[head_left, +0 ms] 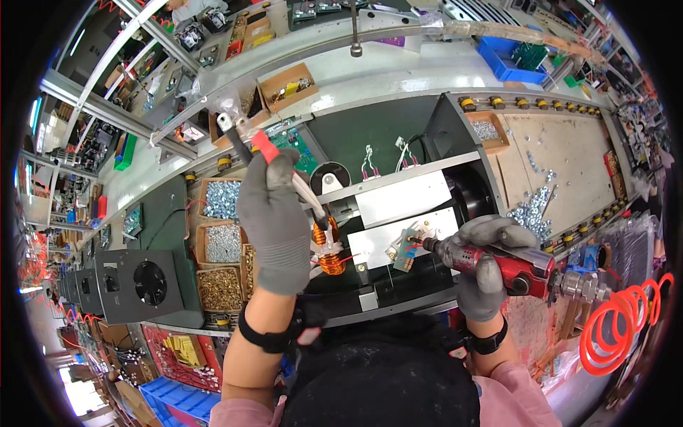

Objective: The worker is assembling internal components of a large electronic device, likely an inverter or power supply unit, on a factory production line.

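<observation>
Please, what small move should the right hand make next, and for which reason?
Probably the right hand should steady the red driver and check its seating before running it: its tip points at the small green circuit board, but whether they touch is unclear. The left hand holds the red-sleeved cable away from that board.
</observation>
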